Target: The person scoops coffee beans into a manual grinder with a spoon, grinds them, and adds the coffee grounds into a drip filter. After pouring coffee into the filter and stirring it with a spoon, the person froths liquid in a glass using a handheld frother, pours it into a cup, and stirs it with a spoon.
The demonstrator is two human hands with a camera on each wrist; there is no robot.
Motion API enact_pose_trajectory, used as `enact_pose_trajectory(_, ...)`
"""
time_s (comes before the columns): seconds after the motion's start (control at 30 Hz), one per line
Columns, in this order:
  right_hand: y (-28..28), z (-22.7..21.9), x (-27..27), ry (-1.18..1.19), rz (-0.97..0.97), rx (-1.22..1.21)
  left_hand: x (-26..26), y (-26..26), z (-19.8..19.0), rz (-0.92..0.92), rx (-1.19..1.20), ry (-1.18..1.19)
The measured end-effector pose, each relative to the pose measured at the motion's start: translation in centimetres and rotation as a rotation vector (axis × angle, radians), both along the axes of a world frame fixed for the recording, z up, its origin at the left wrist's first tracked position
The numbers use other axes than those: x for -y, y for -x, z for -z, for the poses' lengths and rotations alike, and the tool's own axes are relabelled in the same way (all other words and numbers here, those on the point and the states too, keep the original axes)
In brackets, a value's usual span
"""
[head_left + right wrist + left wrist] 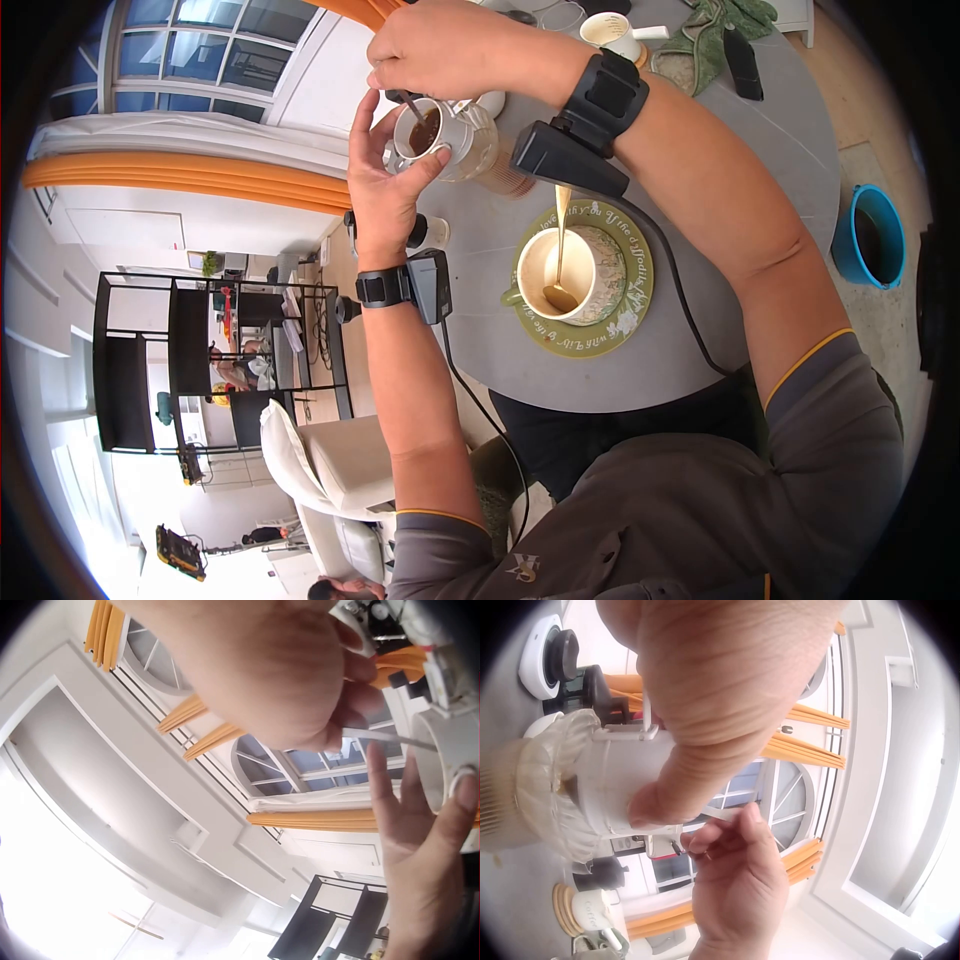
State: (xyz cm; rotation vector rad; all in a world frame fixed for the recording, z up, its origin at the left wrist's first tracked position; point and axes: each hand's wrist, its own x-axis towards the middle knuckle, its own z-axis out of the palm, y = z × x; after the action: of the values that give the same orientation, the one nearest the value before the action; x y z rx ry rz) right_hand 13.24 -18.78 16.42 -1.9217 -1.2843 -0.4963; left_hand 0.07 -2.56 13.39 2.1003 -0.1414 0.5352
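White cup (pixel 432 135) of dark brown liquid, tilted above the grey tabletop (pixel 720 150), sits in the left hand (pixel 385 185) whose grip curls round it; right hand (pixel 440 50) pinches a spoon (pixel 412 108) dipping inside.

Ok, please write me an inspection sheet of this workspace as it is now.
Surface: round grey table.
Job's things: white cup of brown liquid, spoon dipped in.
Clutter: second cup with long spoon on green saucer; green cloth; blue bucket on floor.
Grippers: left hand holds white cup; right hand pinches spoon.
Cables: black wire from wrist camera.
Surroundings: arched windows, orange curtains, black shelving.
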Motion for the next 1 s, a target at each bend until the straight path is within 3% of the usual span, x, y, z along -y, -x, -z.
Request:
enact_pose_trajectory(0.07, 0.61, 0.21, 0.42, -0.162, -0.007, -0.054, 0.01, -0.06, 0.09, -0.001, 0.000, 0.005)
enact_pose_trajectory(0.17, 0.44, 0.05, -0.09, -0.016, 0.065, 0.046, 0.33, 0.11, -0.12, -0.011, -0.007, 0.006)
enact_pose_trajectory(0.3, 0.30, 0.13, -0.10, -0.142, -0.002, -0.021, 0.06, -0.04, -0.03, -0.010, -0.010, -0.008)
enact_pose_trajectory(0.37, 0.35, 0.10, -0.11, -0.033, 0.048, 0.005, 0.23, 0.06, -0.11, -0.019, -0.009, -0.020)
enact_pose_trajectory(0.5, 0.62, -0.02, -0.06, -0.105, 0.011, -0.051, 0.34, 0.02, -0.07, -0.024, -0.010, -0.018)
enact_pose_trajectory(0.6, 0.96, 0.09, 0.02, 0.006, 0.108, 0.027, 0.66, 0.17, -0.20, -0.033, -0.010, -0.015)
enact_pose_trajectory(0.7, 0.91, 0.25, -0.14, -0.151, 0.047, -0.024, 0.43, 0.14, -0.07, -0.023, -0.005, -0.013)
enact_pose_trajectory(0.77, 0.86, 0.22, -0.10, -0.005, 0.108, 0.039, 0.33, 0.21, -0.03, -0.026, -0.007, -0.015)
enact_pose_trajectory(0.87, 0.96, 0.24, -0.10, -0.111, 0.031, -0.037, 0.06, 0.19, 0.05, -0.031, -0.007, -0.019)
enact_pose_trajectory(1.0, 0.59, 0.27, -0.06, -0.011, 0.051, 0.020, 0.22, 0.35, -0.05, -0.021, -0.004, -0.004)
